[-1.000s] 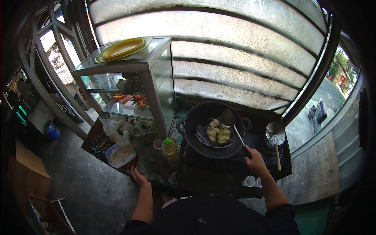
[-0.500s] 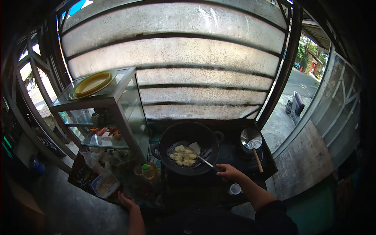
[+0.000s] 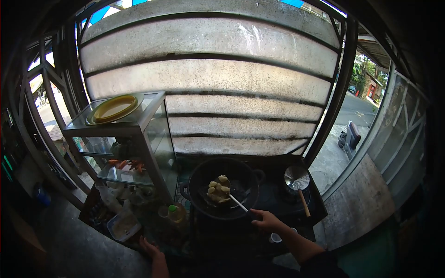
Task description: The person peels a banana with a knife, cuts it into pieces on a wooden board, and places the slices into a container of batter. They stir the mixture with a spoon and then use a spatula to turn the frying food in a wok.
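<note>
My right hand [image 3: 265, 220] is wrapped round the dark handle of a spatula [image 3: 238, 203], whose blade is hidden under pale yellow fried food [image 3: 218, 190]. The food sits over the oil in a large black wok [image 3: 204, 172] on the stove. My left hand [image 3: 150, 247] hangs low at the left with its fingers apart and holds nothing. It is nearest to a plastic tub [image 3: 123, 225] and the counter's front edge.
A glass case [image 3: 155, 139] with yellow plates [image 3: 112, 109] on top stands at the left. A green-capped bottle [image 3: 175, 213] is left of the wok. Right of it is a small pan [image 3: 296, 178] with a wooden handle; a white cup [image 3: 275, 237] is near my right forearm.
The view has tilted up, so the scene sits lower. The spatula has moved under the food, which is now bunched together on it. My left hand remains apart from the objects.
</note>
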### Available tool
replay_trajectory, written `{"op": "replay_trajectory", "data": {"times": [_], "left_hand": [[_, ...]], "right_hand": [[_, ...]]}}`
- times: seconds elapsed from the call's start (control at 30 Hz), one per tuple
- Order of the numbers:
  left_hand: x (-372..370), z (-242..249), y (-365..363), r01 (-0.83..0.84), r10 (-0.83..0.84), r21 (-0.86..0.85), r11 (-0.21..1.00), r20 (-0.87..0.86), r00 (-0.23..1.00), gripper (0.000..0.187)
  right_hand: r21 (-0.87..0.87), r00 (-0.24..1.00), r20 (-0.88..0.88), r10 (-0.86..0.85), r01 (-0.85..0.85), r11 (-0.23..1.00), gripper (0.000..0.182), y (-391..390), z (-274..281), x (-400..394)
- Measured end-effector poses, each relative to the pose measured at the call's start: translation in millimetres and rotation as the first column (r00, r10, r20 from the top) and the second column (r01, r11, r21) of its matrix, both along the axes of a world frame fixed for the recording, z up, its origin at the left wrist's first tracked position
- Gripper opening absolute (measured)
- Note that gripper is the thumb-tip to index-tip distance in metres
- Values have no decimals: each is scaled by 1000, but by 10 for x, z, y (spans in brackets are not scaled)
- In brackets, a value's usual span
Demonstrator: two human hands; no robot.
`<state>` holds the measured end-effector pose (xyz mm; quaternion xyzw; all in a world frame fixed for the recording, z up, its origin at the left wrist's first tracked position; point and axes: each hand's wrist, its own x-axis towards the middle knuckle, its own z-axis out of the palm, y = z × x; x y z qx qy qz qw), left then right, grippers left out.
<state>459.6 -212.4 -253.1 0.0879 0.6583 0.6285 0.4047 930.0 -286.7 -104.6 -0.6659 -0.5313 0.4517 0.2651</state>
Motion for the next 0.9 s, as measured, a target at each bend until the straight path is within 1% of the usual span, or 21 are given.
{"op": "replay_trajectory", "data": {"times": [0.03, 0.07, 0.13, 0.17, 0.23, 0.27, 0.33, 0.37, 0.47, 0.5, 0.53, 0.57, 0.6, 0.63, 0.67, 0.73, 0.77, 0.8, 0.9], "left_hand": [[-3, -6, -3, 1, -1, -2, 1000, -2, 1000, 37], [13, -16, 3, -1, 1, -2, 1000, 1, 1000, 37], [42, -9, 10, -5, 5, -4, 1000, 7, 1000, 37], [52, -8, 23, -2, 2, 15, 1000, 18, 1000, 37], [50, -3, 37, -3, 2, 35, 999, 26, 1000, 37], [54, 0, 49, 3, -5, 38, 999, 31, 1000, 37], [23, -36, 55, 6, -7, 37, 999, 31, 1000, 36], [5, -87, 65, 12, -13, 52, 999, 30, 999, 36], [6, -78, 68, 1, -3, 63, 998, 28, 1000, 36], [18, -39, 55, -9, 7, 62, 998, 30, 1000, 36], [12, -21, 34, -19, 18, 48, 999, 19, 1000, 36], [20, -1, 38, -16, 14, 49, 999, 33, 999, 36], [24, 14, 51, -14, 12, 51, 999, 49, 999, 36], [16, 23, 52, -11, 7, 54, 998, 67, 998, 35], [19, 23, 64, -22, 19, 41, 999, 60, 998, 35], [37, 49, 54, -36, 33, 62, 997, 56, 998, 34], [41, 85, 43, -38, 34, 64, 997, 62, 997, 34], [39, 112, 43, -49, 46, 56, 997, 58, 997, 34], [5, 110, 29, -47, 41, 75, 996, 77, 996, 33]], "right_hand": [[28, 999, 44, 15, -16, 999, 63, -13, 17, 16], [26, 999, 44, 14, -15, 1000, 63, -26, -12, 35], [268, 961, 277, 0, -78, 960, 63, -44, -51, 49], [267, 960, 278, 1, -79, 960, 63, -50, -41, 74], [284, 839, 540, -60, -115, 952, 58, -65, 104, 63], [286, 840, 540, -59, -117, 951, 58, -76, 142, 58], [263, 769, 616, -171, 3, 965, 55, -99, 175, 43], [258, 751, 636, -181, 14, 966, 55, -96, 176, 68], [218, 751, 637, -174, 40, 975, 55, -83, 115, 166], [319, 722, 670, -176, -66, 945, 59, -70, -132, 296], [307, 731, 664, -159, -72, 949, 59, -76, -126, 265], [149, 894, 429, -130, 72, 986, 61, -35, -93, 256], [-51, 976, 159, -152, 162, 985, 63, -7, -77, 241], [-111, 984, -82, -160, 151, 982, 64, 18, -130, 243], [-125, 985, -86, -150, 139, 982, 64, 16, -182, 227], [-140, 944, -284, -169, 133, 981, 61, 22, -104, 141], [-132, 929, -327, -171, 134, 982, 60, 25, -93, 112], [-141, 930, -329, -163, 123, 982, 60, 34, -55, 87], [-64, 947, -276, -163, 152, 986, 59, 29, 163, 18]]}}
